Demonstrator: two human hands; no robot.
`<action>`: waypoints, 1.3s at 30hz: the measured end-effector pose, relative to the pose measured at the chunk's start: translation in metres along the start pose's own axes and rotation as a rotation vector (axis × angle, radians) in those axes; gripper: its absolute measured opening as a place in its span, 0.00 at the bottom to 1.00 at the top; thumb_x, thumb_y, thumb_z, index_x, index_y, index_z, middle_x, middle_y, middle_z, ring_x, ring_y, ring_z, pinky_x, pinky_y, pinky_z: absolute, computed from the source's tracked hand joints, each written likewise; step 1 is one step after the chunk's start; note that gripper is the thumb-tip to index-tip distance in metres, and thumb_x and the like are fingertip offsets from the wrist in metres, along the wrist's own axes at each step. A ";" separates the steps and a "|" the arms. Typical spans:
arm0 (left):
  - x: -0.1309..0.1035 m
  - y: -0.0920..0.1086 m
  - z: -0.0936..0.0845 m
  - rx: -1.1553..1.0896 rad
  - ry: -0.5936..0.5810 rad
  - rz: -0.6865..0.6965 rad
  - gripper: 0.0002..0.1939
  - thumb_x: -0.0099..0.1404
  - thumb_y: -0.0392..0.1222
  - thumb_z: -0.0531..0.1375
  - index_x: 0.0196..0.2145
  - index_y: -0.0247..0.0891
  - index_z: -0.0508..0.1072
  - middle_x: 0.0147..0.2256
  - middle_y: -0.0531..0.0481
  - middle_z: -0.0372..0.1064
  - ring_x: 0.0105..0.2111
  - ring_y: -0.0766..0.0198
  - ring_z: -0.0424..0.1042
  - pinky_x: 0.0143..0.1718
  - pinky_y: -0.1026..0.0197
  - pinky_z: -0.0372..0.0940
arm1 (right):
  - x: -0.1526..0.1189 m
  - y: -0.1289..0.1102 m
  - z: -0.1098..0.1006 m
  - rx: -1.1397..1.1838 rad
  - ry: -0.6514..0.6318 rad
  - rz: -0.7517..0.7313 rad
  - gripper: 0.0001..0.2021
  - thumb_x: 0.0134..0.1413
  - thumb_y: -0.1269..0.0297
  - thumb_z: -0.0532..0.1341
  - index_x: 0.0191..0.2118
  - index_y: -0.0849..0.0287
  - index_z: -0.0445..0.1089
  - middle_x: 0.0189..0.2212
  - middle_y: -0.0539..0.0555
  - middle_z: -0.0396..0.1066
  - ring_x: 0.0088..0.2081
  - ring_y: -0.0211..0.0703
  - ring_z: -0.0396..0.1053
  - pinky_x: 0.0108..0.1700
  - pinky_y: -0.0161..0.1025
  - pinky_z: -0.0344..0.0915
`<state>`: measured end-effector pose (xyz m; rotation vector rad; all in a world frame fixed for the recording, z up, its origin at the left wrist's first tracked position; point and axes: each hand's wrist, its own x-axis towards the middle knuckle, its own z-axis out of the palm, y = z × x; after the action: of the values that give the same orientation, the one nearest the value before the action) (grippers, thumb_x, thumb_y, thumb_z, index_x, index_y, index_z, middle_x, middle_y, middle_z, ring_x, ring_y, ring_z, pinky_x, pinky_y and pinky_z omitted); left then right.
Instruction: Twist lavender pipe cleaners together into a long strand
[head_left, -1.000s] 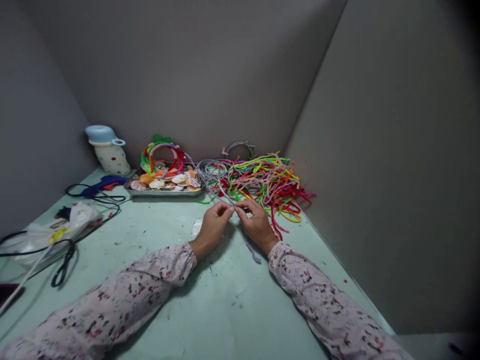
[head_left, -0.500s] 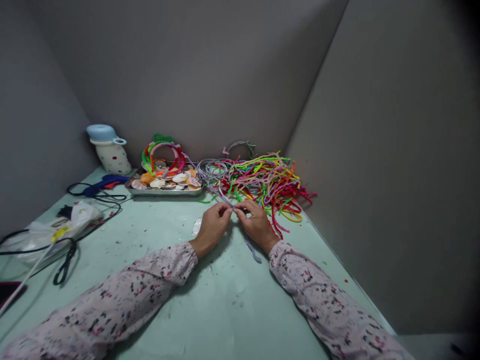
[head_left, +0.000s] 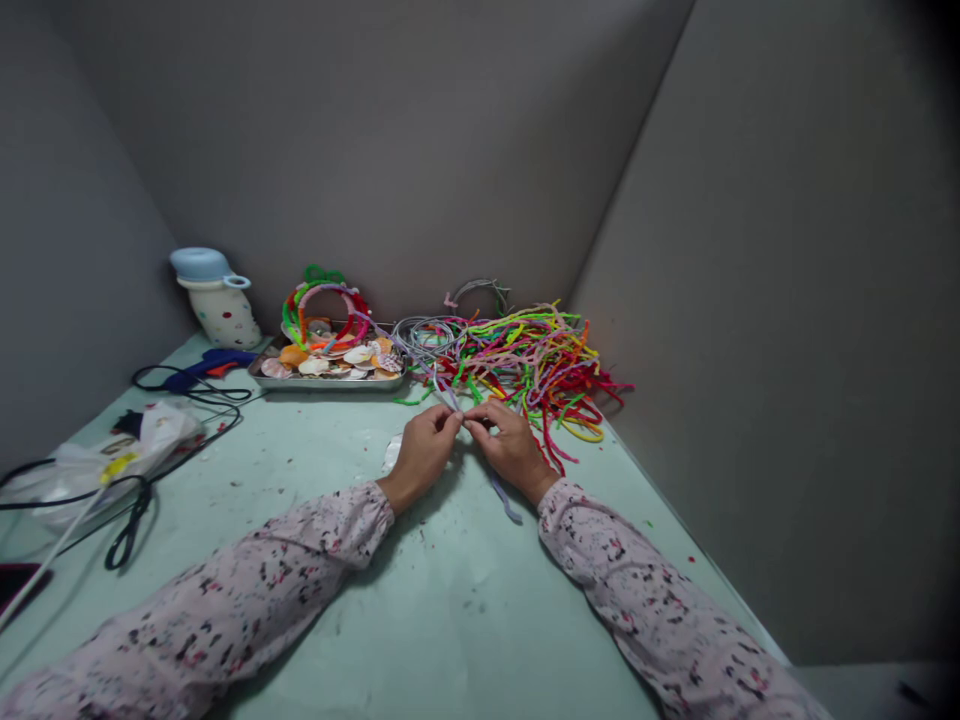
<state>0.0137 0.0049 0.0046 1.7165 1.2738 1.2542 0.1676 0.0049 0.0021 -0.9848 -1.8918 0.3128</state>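
Observation:
My left hand (head_left: 427, 445) and my right hand (head_left: 510, 445) meet fingertip to fingertip over the middle of the table, both in a pinch. Between them they hold a lilac pipe cleaner (head_left: 505, 498); one stretch runs up beyond the fingers, and a tail hangs below my right hand. The part at the fingertips is mostly covered. Just past my hands lies a tangled heap of coloured pipe cleaners (head_left: 540, 360), with a coil of grey wire (head_left: 427, 338) at its left side.
A metal tray (head_left: 330, 392) of seashells carries several bright fuzzy rings (head_left: 330, 300). Farther left are a bottle with a blue lid (head_left: 217, 300), a dark blue tool (head_left: 206, 368), a plastic bag (head_left: 161, 435) and black cables (head_left: 135, 520). Grey partitions border the green table (head_left: 420, 630).
My hands stay pinched together, with only a slight shift of the fingertips to the left. The upper part of the pipe cleaner has tilted a little more upright.

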 end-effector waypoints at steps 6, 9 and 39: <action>0.002 -0.001 -0.001 0.059 0.000 -0.024 0.18 0.63 0.51 0.53 0.22 0.37 0.67 0.18 0.55 0.61 0.21 0.67 0.59 0.25 0.64 0.50 | -0.001 0.001 0.002 -0.002 -0.011 -0.028 0.06 0.57 0.68 0.58 0.37 0.56 0.73 0.33 0.53 0.72 0.38 0.43 0.68 0.43 0.40 0.64; 0.002 -0.002 -0.001 0.058 -0.003 -0.044 0.19 0.63 0.52 0.53 0.22 0.36 0.68 0.18 0.55 0.61 0.21 0.67 0.59 0.24 0.64 0.50 | -0.001 0.003 0.003 -0.005 0.002 -0.036 0.06 0.57 0.68 0.58 0.37 0.57 0.73 0.33 0.53 0.72 0.38 0.43 0.68 0.43 0.40 0.64; 0.006 -0.008 0.000 -0.083 -0.060 -0.253 0.21 0.58 0.55 0.55 0.20 0.35 0.71 0.16 0.52 0.64 0.17 0.69 0.58 0.19 0.65 0.50 | -0.003 0.009 0.006 -0.114 -0.029 -0.078 0.06 0.58 0.70 0.57 0.39 0.57 0.71 0.34 0.55 0.71 0.39 0.44 0.67 0.43 0.41 0.64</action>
<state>0.0118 0.0136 -0.0012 1.4711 1.3368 1.0845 0.1679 0.0097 -0.0076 -0.9838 -1.9868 0.1756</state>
